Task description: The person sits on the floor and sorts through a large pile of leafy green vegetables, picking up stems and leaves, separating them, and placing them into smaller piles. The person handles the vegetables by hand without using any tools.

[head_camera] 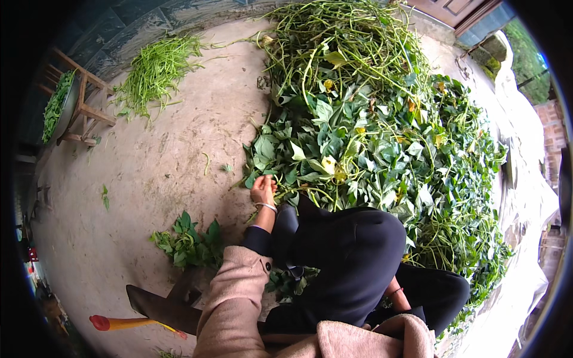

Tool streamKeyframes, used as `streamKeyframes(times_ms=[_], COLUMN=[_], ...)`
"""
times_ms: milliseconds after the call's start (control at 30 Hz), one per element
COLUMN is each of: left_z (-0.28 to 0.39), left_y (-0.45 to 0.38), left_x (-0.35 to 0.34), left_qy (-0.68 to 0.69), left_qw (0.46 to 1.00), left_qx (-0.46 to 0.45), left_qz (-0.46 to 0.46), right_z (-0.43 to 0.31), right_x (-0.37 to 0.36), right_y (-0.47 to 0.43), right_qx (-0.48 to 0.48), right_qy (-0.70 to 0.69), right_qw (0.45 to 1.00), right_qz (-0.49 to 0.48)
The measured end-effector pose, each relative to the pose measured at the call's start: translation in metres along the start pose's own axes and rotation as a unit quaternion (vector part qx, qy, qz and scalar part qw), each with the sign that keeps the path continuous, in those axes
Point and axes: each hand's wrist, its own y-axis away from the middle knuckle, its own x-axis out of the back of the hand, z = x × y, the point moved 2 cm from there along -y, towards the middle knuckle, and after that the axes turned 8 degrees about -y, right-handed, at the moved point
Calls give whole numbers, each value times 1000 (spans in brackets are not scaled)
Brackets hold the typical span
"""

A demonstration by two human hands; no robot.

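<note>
My left hand (pixel 264 189), with a pale bangle at the wrist, is at the near left edge of a large heap of leafy vines (pixel 331 134). Its fingers are bent close together among leaves and stems; whether they pinch a stem cannot be told. Of my right arm, the wrist (pixel 398 295) shows between my dark-trousered legs, and the hand itself is hidden by the thigh. The heap has green leaves, some yellow ones, and bare stems at its far end. A small bunch of leafy tips (pixel 190 241) lies on the floor left of my left forearm.
A pile of thin green stems (pixel 156 69) lies on the concrete floor (pixel 147 170) at the upper left. Beside it, a wooden chair (pixel 96 114) stands by a metal basin (pixel 67 112) of leaves. White sheeting (pixel 523 179) borders the heap's right side. A yellow handle with a red end (pixel 116 323) is lower left.
</note>
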Motion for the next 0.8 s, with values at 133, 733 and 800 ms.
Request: streamKeyframes(times_ms=[133,733,800], left_z=[0,17,17], left_y=[-71,-169,-171], left_x=[53,144,142], left_qy=[-298,-550,-512], left_qw=[915,805,838], left_qx=[-126,-23,13], left_qz=[242,222,186], right_z=[-4,-40,-43], right_x=[4,16,17], right_y=[-3,11,10], right_qx=[11,-71,-66], right_qy=[20,97,100], right_qw=[1000,990,990], right_qz=[-19,-71,-75])
